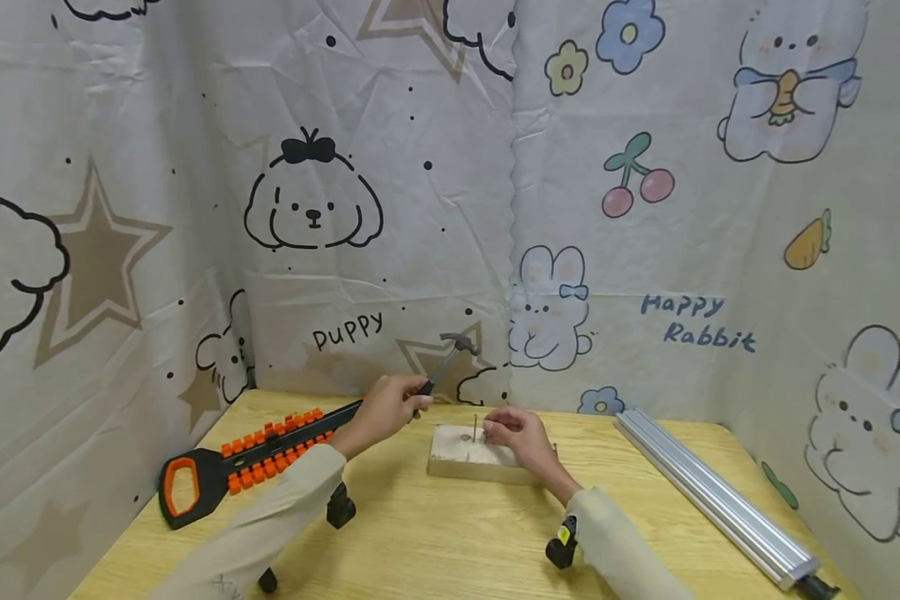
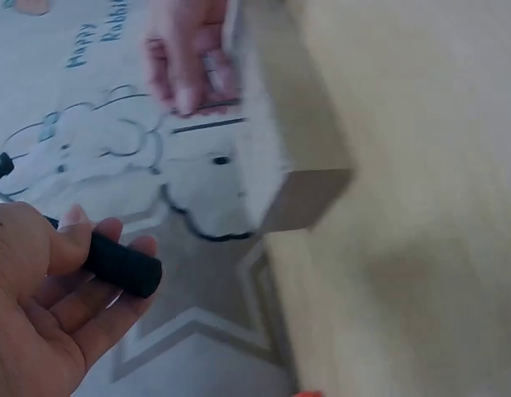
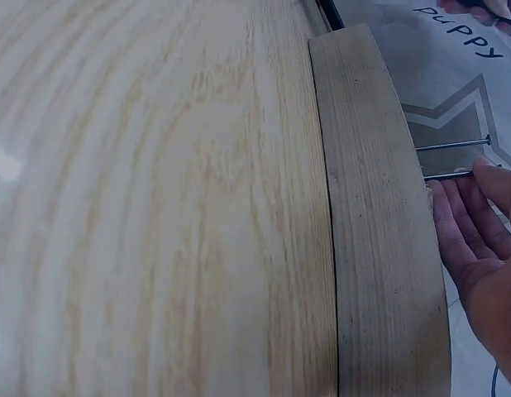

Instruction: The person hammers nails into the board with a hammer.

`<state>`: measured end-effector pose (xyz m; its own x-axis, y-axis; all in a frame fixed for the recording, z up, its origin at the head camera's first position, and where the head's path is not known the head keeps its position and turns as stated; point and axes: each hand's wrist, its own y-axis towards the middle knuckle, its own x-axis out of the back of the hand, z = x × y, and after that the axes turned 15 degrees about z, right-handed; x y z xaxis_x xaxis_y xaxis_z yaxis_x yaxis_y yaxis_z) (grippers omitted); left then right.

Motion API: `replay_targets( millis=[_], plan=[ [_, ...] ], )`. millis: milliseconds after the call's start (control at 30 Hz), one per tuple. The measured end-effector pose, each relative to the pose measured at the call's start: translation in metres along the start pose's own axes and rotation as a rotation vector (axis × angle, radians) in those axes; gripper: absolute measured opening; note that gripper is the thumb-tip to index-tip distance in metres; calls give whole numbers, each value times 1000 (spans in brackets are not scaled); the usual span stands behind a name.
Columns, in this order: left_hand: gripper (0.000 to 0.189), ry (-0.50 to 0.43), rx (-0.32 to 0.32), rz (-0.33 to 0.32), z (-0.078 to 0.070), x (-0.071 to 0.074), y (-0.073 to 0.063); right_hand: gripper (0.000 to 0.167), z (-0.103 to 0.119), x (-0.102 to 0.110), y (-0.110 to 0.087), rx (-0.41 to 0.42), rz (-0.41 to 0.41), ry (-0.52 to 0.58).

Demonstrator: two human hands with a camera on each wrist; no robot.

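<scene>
My left hand point(image 1: 390, 408) grips a claw hammer point(image 1: 444, 365) by its black handle, head up, to the left of a pale wooden block point(image 1: 480, 471). The handle's butt point(image 2: 140, 275) sticks out past the curled fingers in the left wrist view. At the block, my right hand point(image 1: 521, 437) pinches a thin nail point(image 3: 448, 175) between thumb and fingers, with the nail's lower end at the block's top face. Close beside it, a second nail point(image 1: 476, 429) stands upright on the block without a hand on it.
At the left of the wooden table point(image 1: 420, 550) lies a long black rack point(image 1: 210, 479) with orange clips and a loop handle. A silver metal bar point(image 1: 712, 492) lies along the right side. Printed cloth point(image 1: 435, 250) hangs behind and on both sides.
</scene>
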<state>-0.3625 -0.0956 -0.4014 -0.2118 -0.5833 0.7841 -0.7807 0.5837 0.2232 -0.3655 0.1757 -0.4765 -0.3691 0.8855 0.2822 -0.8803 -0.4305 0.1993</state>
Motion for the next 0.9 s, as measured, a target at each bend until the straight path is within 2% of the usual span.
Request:
replay_targets(
  millis=[100,200,333,467,600,700,767,833,900],
  plan=[
    [7,65,-9,55,4,-8,-3,25,-2,-2,2,5,-12,2],
    [9,76,-13,104,7,-17,-5,24,-3,-1,2,26,1,0],
    [9,104,-27,84,6,-20,-4,22,-5,-1,3,34,10,-4],
    [12,211,-55,61,3,-17,-2,23,-5,1,4,26,11,-19],
    [20,232,-40,0,0,-11,0,26,-5,1,5,15,18,-27],
    [16,301,-12,24,-1,-9,1,27,-4,2,6,10,19,-14],
    [9,371,-24,66,0,-9,1,27,-4,2,7,10,13,-6],
    [8,398,-34,93,1,-9,0,26,-4,3,6,5,11,-2],
    [11,351,-37,43,2,-10,-2,27,-4,3,4,-5,15,-4]
  ],
)
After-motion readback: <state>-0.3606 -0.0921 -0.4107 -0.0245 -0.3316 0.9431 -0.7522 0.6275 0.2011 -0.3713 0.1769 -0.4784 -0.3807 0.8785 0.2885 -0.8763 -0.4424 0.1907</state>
